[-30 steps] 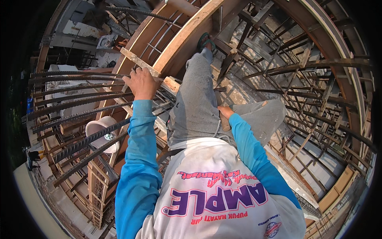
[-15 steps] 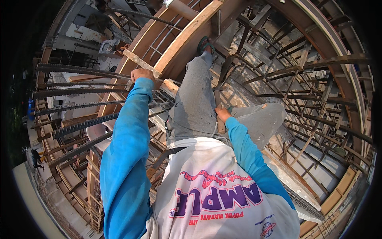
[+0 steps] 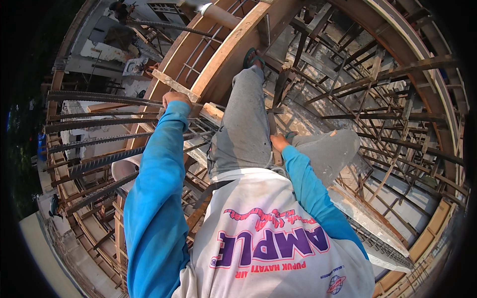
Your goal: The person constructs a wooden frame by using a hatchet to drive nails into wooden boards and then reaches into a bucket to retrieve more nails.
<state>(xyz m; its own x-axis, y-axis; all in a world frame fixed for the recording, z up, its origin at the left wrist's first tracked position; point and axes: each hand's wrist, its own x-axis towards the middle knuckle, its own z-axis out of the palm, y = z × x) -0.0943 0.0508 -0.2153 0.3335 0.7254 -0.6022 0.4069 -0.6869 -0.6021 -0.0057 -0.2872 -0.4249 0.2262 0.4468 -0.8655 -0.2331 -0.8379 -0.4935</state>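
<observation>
Steel rebars point(image 3: 102, 160) fan out beside our left hand point(image 3: 177, 99), fingers curled, grip hidden from us. Our right hand point(image 3: 279, 142) has fingers grasping a wooden-handled hammer point(image 3: 271, 121).

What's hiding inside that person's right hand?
A wooden handle, perhaps a hammer's, runs through the right hand: one bit shows above it, another below. The middle stretch is covered by the grip, so I can't see it there.
</observation>
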